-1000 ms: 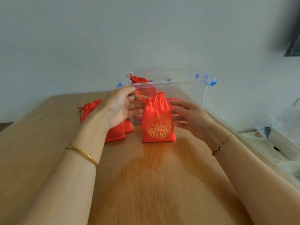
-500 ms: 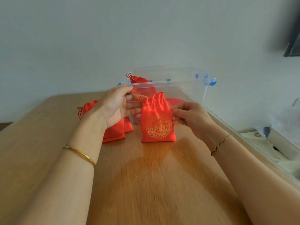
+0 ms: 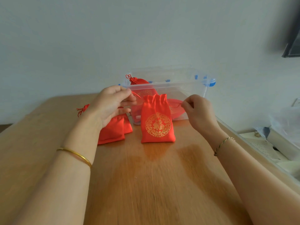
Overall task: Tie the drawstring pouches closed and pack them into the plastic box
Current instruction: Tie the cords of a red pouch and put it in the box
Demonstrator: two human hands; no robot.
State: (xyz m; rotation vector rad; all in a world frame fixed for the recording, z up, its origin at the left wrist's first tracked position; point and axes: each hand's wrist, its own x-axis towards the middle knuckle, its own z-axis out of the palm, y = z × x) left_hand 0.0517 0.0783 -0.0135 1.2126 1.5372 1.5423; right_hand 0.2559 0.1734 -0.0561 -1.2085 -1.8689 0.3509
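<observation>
Head view: cinching step. Left hand (image 3: 112, 104) pinches the left cord (image 3: 136, 95), right hand (image 3: 197, 111) pinches the right cord (image 3: 175, 105). Pouch (image 3: 156, 120) stands on the table (image 3: 154, 184), just before the plastic box (image 3: 183, 86). Next, probably: pull outward, knot, pack.

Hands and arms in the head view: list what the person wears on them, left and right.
Both arms are bare, with no sleeves in view. By the left hand, the wrist carries a thin, smooth gold bangle. By the right hand, the wrist carries a thinner twisted bracelet in gold and a dark colour. No rings or gloves show.
</observation>
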